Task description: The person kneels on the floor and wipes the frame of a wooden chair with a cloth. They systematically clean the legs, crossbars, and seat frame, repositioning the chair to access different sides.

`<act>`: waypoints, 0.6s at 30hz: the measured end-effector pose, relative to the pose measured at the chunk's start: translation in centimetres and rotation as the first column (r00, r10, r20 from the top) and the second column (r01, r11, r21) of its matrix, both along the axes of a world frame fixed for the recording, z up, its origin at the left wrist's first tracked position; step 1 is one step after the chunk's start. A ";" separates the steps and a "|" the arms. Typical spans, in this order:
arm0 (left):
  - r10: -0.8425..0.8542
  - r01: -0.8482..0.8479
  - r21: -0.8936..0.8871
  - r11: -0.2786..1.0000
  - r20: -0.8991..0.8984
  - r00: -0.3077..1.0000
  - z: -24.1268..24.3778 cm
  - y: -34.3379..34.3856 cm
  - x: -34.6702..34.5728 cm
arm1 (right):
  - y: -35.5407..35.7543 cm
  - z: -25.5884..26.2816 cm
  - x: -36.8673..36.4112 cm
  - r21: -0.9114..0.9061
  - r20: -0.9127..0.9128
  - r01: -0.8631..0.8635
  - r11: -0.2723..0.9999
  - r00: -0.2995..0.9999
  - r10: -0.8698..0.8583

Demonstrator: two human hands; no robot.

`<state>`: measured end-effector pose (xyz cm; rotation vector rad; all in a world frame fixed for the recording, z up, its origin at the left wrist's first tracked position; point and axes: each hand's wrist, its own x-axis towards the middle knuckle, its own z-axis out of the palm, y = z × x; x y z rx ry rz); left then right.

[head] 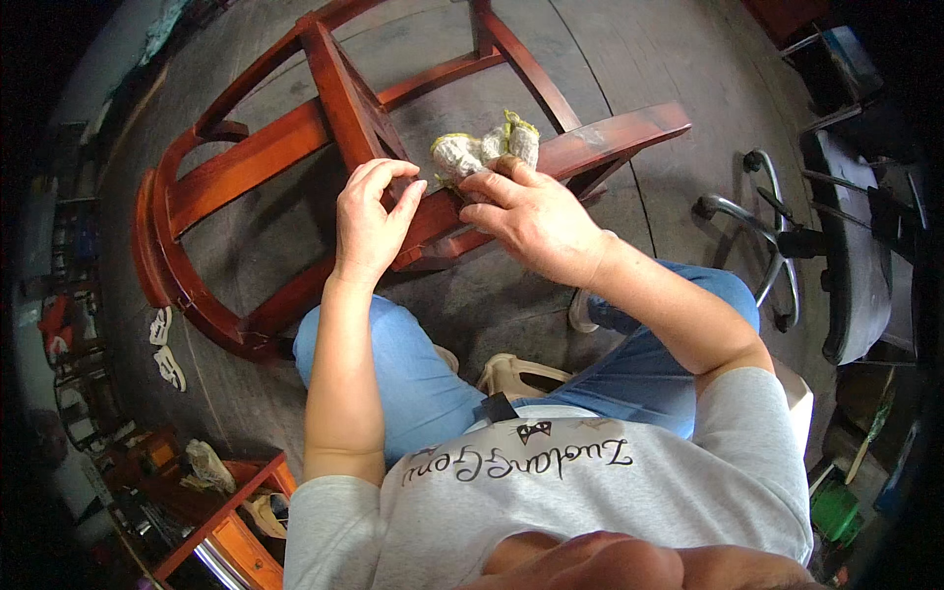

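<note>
A red-brown wooden chair (251, 158) lies tipped over on the floor in front of me. My left hand (375, 214) is raised beside one of its slats, thumb and fingertips a little apart, with nothing visible between them. White knitted work gloves (456, 153) with yellow edging lie bunched on a rail (612, 136) of the chair. Right at the gloves' near edge is my right hand (542, 217), its fingers bent down over the rail. The hand hides its own fingertips, so whether it grips anything is unclear.
An office chair's chrome base (774, 236) stands to the right. On the left, a pair of white shoes (164, 346) rests on the floor. A wooden box (240, 516) holding assorted items is at lower left. A green object (835, 512) sits at lower right.
</note>
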<state>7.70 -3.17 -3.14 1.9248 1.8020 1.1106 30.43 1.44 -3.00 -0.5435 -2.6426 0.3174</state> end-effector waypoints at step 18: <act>0.342 -0.342 0.003 0.940 0.031 0.939 -3.3 0.2 -3.2 | 2.3 -0.3 -1.3 -0.047 -0.027 0.255 0.966 0.966 -0.256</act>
